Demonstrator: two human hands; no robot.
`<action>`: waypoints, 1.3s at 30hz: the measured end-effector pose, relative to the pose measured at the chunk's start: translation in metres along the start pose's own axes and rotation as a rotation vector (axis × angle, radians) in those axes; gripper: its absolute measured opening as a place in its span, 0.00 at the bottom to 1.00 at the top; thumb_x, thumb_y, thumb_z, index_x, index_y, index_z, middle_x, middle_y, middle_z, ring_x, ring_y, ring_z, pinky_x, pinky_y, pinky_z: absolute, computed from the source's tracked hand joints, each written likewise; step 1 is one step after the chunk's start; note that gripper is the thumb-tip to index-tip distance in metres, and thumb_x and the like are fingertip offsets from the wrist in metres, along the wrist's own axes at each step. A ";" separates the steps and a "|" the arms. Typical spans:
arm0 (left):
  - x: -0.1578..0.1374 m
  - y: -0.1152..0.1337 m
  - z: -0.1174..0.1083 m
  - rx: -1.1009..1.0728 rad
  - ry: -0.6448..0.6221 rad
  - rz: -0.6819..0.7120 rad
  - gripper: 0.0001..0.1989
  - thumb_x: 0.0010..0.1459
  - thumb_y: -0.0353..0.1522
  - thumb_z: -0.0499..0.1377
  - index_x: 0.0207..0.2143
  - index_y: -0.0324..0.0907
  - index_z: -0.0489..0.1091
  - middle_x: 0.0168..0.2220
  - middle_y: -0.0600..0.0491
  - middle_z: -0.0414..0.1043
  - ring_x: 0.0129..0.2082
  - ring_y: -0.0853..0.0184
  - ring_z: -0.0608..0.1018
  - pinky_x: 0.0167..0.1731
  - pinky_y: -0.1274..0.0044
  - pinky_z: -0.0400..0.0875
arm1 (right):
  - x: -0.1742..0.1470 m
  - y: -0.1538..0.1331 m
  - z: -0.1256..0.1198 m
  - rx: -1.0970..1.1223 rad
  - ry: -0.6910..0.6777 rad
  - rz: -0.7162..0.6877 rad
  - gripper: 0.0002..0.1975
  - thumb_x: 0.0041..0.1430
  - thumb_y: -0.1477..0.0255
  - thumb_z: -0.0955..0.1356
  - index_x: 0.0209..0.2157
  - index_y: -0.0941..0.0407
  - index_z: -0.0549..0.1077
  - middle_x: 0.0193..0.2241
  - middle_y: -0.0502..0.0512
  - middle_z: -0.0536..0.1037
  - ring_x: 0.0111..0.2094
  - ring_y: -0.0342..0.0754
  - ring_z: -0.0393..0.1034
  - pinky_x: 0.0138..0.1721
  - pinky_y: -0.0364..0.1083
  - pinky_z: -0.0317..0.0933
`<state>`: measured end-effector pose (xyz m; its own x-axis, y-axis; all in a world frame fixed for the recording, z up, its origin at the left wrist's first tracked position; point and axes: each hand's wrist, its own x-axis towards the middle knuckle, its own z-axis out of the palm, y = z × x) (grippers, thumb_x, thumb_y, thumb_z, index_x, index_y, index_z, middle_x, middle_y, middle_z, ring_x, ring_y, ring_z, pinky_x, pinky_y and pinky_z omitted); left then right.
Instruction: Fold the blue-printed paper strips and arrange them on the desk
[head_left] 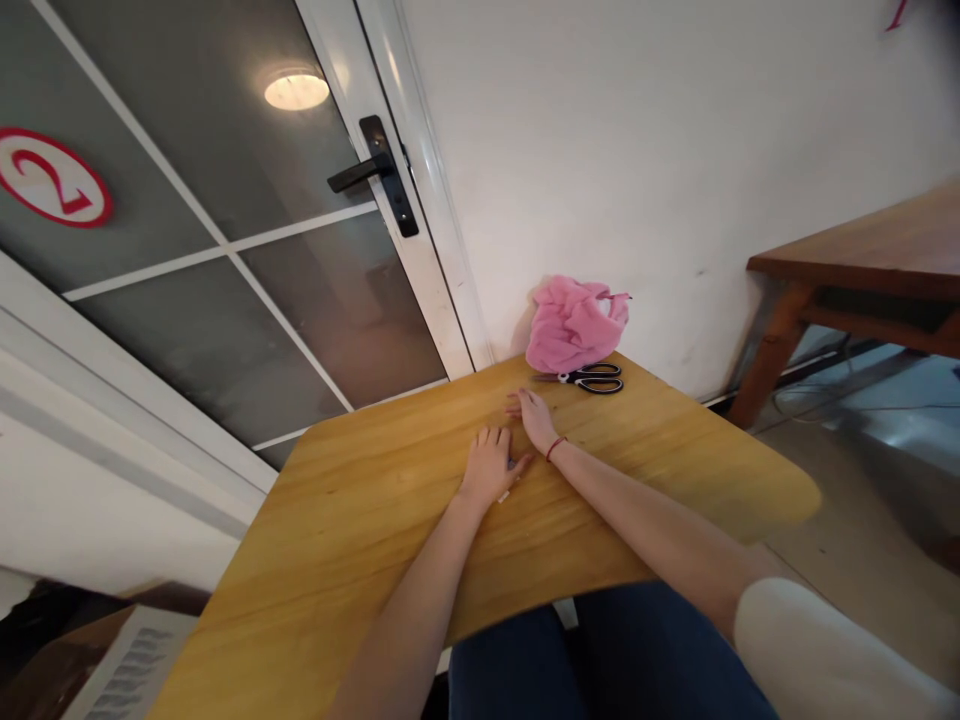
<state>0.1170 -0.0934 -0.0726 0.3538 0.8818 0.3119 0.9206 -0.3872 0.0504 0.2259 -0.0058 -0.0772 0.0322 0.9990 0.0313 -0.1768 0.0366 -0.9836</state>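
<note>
Whitish small object (504, 497), mostly covered, at the thumb side of the left hand (486, 466).
Left is nearer, its grip hidden; right hand (535, 420), loosely uncurled, lies beyond; long axis unclear.

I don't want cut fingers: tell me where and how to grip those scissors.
Take the scissors by the black handle loops, probably best from the near right: the loops point right, the blades point left, and the pink cloth crowds the far side.
</note>
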 end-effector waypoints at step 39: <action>0.016 -0.015 -0.028 -0.633 0.294 -0.306 0.27 0.61 0.46 0.39 0.13 0.43 0.44 0.12 0.58 0.46 0.14 0.73 0.56 0.19 0.80 0.55 | -0.018 -0.007 0.013 0.370 -0.470 0.402 0.17 0.63 0.66 0.54 0.33 0.58 0.68 0.33 0.59 0.77 0.33 0.44 0.73 0.44 0.46 0.65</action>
<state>0.1042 -0.0808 -0.0420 -0.0425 0.9010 0.4317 0.6687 -0.2954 0.6823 0.2138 -0.0240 -0.0689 -0.5176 0.8395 -0.1653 -0.4103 -0.4131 -0.8130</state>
